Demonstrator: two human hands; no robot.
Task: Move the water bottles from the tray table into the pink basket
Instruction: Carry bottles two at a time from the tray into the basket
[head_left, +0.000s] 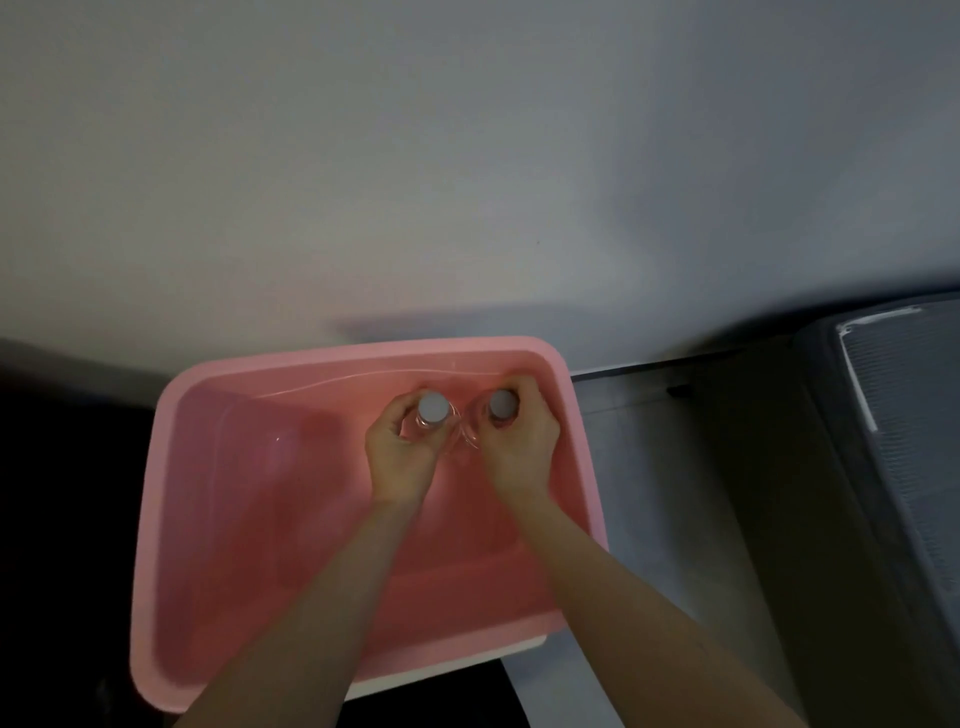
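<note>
As they reach down into the pink rectangular plastic basket (171, 519), the left hand (402, 454) curls round a clear plastic water bottle (432, 409) with a pale cap, and the right hand (519, 449) grips a second clear bottle (501, 405) just beside it, both upright inside, near the far wall.

view: head-worn | faces: steeply down, forward | range: close above pink basket (363, 349) | single view
</note>
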